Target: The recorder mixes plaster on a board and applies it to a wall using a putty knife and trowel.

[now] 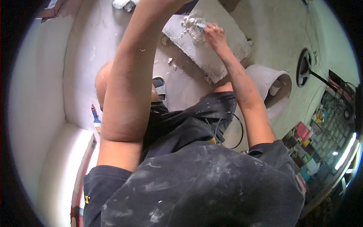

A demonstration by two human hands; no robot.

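Observation:
My right hand (215, 34) is closed round a small hand tool with a bluish part (201, 27); its exact kind is hard to make out. The tool meets a lumpy heap of white plaster (193, 33) on a pale, dusty board (217, 55) in front of me. My left forearm (130, 81) reaches up across the view to the top edge, where the hand is cut off, so its fingers do not show. Beside that wrist is a dark shape (186, 8) that I cannot identify.
A whitish bucket (261, 77) with a pale object inside stands right of my right forearm. Left of my left arm is a blue-handled paintbrush (95, 116). A round black base with a pole (303, 68) is at far right, near assorted clutter (304, 142). Crumbs (170, 60) dot the floor.

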